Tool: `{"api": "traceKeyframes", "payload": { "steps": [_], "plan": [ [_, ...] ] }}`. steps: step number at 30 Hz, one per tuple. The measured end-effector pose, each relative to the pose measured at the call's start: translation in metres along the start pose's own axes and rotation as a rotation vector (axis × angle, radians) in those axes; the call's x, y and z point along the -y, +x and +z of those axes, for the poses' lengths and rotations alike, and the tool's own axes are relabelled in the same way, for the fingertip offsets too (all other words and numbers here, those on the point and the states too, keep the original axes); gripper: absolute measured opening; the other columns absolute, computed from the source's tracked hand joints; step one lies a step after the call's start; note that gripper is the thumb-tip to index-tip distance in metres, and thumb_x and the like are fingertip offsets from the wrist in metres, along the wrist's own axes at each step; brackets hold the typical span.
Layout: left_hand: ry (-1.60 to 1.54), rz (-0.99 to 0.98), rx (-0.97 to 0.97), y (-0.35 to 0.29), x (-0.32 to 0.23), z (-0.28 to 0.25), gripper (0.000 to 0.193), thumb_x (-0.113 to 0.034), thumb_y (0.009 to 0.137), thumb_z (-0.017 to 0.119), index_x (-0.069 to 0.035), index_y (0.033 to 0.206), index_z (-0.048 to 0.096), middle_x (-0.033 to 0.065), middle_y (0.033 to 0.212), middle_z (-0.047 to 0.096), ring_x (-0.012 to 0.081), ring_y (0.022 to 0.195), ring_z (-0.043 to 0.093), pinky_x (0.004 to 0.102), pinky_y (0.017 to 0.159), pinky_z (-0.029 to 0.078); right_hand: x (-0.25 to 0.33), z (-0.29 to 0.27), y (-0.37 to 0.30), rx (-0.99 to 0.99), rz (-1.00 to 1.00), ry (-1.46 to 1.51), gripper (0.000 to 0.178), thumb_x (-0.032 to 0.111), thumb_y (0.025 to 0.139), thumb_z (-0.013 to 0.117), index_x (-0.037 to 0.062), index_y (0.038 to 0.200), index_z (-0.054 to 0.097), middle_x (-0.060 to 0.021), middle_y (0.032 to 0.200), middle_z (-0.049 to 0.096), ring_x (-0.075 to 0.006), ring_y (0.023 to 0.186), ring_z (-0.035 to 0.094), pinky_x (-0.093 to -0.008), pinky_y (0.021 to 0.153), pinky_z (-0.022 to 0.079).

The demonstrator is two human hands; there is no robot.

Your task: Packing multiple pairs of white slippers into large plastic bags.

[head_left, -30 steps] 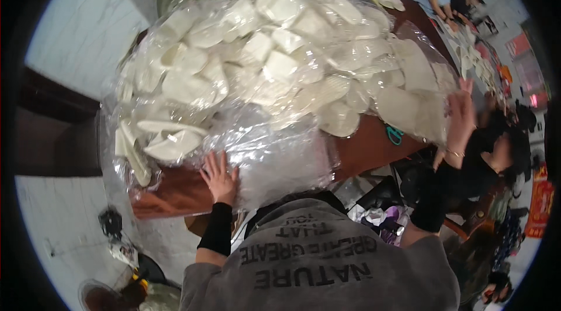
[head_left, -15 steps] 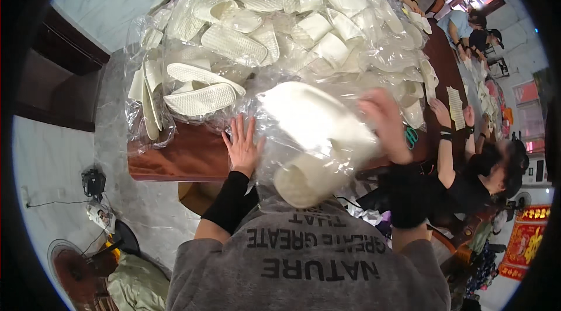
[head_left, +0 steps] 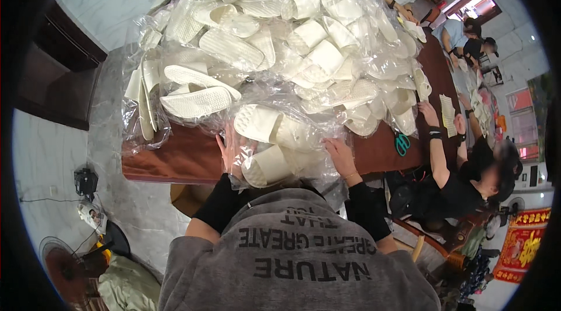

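A pair of cream slide slippers (head_left: 257, 123) lies in a clear plastic bag (head_left: 310, 165) at the table's front edge, right before my body. My left hand (head_left: 232, 146) is at the bag's left side, fingers apart and partly covered by the film. At the bag's right edge, my right hand (head_left: 342, 158) has its fingers closed on the plastic. Just beyond is a big heap of more cream slippers (head_left: 231, 48), loosely wrapped in clear bags.
The table has a red-brown cloth (head_left: 169, 153). Teal-handled scissors (head_left: 402, 144) lie to the right, near a printed paper sheet (head_left: 448, 115). A co-worker in black (head_left: 453, 185) sits at the right, with other people farther along. A fan (head_left: 64, 267) stands lower left.
The bagged pair has come down from a blurred swing onto the table edge, moving left. My right hand has moved left and nearer to the bag's edge; my left hand now meets the bag.
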State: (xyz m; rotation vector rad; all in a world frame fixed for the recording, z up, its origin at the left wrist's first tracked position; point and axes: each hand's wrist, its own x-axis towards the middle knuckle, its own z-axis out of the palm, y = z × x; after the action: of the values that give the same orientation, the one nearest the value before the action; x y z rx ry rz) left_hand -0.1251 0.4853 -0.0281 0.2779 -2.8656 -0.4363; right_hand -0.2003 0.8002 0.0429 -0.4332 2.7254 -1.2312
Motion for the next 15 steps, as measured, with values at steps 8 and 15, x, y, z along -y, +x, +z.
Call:
{"api": "traceKeyframes", "payload": {
  "steps": [8,15],
  "plan": [
    [0.025,-0.02,0.006,-0.001,0.0,0.0,0.07,-0.047,0.089,0.055,-0.014,0.147,0.035,0.0095,0.158,0.02,0.0302,0.147,0.016,0.065,0.11,0.012,0.019,-0.023,0.014,0.516,0.364,0.694,0.025,0.013,0.09,0.059,0.001,0.11,0.067,-0.013,0.094,0.071,-0.0271,0.084,0.066,-0.0331,0.071,0.05],
    [0.072,0.048,-0.024,0.001,0.001,-0.001,0.069,-0.047,0.088,0.052,-0.014,0.147,0.035,0.0117,0.158,0.019,0.0319,0.146,0.017,0.0661,0.109,0.014,-0.007,0.001,0.016,0.096,-0.021,-0.172,0.037,0.035,0.088,0.063,0.0052,0.109,0.068,-0.0164,0.087,0.069,-0.0323,0.078,0.066,-0.0384,0.069,0.052]
  ]
}}
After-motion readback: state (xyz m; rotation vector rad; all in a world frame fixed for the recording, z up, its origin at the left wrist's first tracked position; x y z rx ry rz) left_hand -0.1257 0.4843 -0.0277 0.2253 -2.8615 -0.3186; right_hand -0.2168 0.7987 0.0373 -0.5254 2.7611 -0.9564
